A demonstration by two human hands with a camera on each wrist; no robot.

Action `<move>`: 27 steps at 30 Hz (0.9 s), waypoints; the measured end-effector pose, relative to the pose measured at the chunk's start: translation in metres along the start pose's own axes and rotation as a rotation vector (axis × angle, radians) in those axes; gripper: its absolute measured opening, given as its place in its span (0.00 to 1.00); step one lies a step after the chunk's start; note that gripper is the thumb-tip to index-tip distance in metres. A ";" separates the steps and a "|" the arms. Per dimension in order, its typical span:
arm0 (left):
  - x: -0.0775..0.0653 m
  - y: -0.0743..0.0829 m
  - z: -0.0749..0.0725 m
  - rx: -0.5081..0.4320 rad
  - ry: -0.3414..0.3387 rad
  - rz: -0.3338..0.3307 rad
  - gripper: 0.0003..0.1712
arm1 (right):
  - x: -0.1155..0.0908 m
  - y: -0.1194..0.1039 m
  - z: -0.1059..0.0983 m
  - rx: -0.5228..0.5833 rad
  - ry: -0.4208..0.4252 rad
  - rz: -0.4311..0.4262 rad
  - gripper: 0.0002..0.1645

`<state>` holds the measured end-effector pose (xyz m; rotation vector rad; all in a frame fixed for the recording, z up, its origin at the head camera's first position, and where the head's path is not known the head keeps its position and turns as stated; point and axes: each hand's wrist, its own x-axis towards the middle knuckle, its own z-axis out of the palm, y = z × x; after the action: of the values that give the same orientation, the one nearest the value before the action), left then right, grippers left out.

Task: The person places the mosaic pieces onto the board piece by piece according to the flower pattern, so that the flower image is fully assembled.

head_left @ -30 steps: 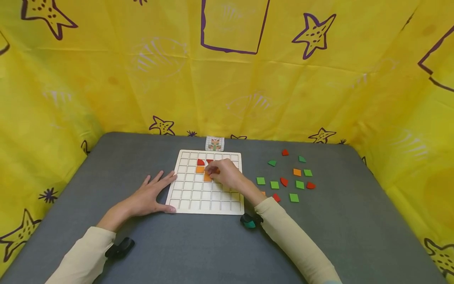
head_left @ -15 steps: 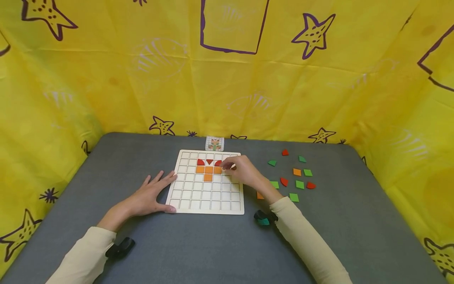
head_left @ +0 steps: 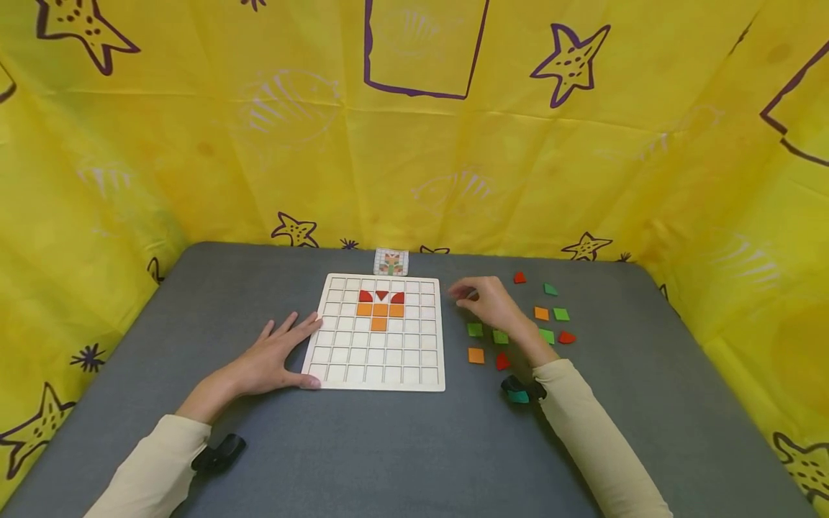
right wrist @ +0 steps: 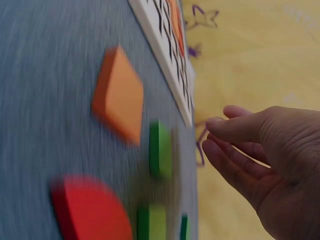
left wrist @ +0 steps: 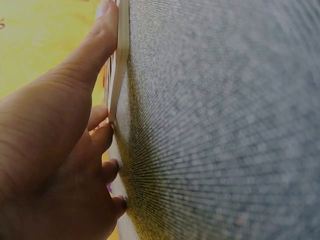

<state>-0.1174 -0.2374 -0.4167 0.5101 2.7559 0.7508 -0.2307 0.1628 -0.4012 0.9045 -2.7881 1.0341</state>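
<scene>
A pale board [head_left: 376, 378] with a grid of square cells lies mid-table. In its upper cells sit two red quarter-circle tiles [head_left: 398, 297], a red triangle tile [head_left: 382, 296] and several orange square tiles [head_left: 378, 324] in a T shape. My left hand [head_left: 259, 363] rests at the board's left side, fingers spread, thumb on the near corner. Just right of the board, my right hand [head_left: 488, 303] hovers over the table, fingers loosely bent. The right wrist view shows nothing between the thumb and fingers of that hand [right wrist: 265, 155].
Loose tiles are scattered right of the board, among them green squares [head_left: 475, 329], an orange square [head_left: 476, 355], red pieces [head_left: 567, 337] and a green rounded piece [head_left: 550, 289]. A small patterned card [head_left: 391, 262] lies behind the board. Yellow cloth [head_left: 414, 144] surrounds the table's far side.
My right hand has placed an orange square, completing the row of three, then moved right off the board to beside the loose tiles. The left hand has stayed put.
</scene>
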 end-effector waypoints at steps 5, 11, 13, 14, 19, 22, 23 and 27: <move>-0.001 0.000 -0.001 -0.006 -0.012 -0.016 0.66 | -0.011 0.019 -0.020 -0.034 0.040 0.051 0.13; -0.001 -0.001 0.000 -0.002 -0.011 -0.024 0.66 | -0.025 0.046 -0.042 -0.044 0.052 0.120 0.14; -0.001 -0.001 -0.001 -0.002 -0.009 -0.020 0.66 | -0.030 0.055 -0.049 -0.043 0.055 0.142 0.15; -0.001 0.000 -0.001 -0.002 -0.007 -0.014 0.65 | -0.033 0.059 -0.052 -0.040 0.058 0.154 0.15; -0.002 0.001 -0.001 0.002 0.007 0.017 0.64 | -0.045 0.076 -0.069 -0.055 0.068 0.199 0.15; -0.002 0.001 -0.002 0.001 0.009 0.022 0.64 | -0.049 0.085 -0.078 -0.079 0.065 0.221 0.15; -0.002 0.002 -0.002 -0.002 0.008 0.021 0.64 | -0.050 0.088 -0.082 -0.084 0.060 0.230 0.16; -0.002 0.002 -0.002 -0.008 0.011 0.015 0.64 | -0.053 0.101 -0.093 -0.098 0.044 0.282 0.19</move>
<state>-0.1155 -0.2373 -0.4139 0.5269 2.7613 0.7703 -0.2558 0.3077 -0.3994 0.4819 -2.9570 0.9203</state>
